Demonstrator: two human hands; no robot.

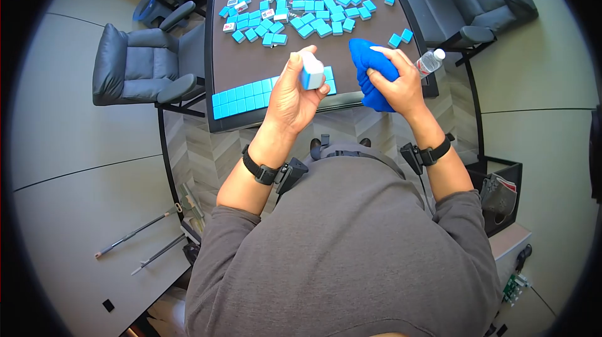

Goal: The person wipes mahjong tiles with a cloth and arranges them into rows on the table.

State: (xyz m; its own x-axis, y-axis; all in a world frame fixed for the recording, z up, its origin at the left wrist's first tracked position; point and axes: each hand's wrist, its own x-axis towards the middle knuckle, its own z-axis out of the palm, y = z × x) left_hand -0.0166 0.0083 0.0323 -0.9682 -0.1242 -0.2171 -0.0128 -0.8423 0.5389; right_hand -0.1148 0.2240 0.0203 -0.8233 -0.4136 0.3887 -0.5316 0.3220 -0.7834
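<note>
My left hand (293, 95) is raised over the near edge of the table, its fingers closed round a white and blue mahjong tile (312, 72). To the right, my right hand (401, 85) grips a bunched blue cloth (374, 72), held apart from the tile. Below and left of my left hand, blue-backed tiles (241, 99) lie in neat rows along the table's near edge, partly hidden by that hand. Many more tiles (307, 5) are scattered over the far part of the brown table (248, 61), most with their blue backs up and several showing white faces.
A clear bottle (429, 63) with a white cap is at the table's right edge, beside my right hand. Dark armchairs stand left (147, 64) and right (470, 1) of the table. A black box (501, 196) sits at the lower right.
</note>
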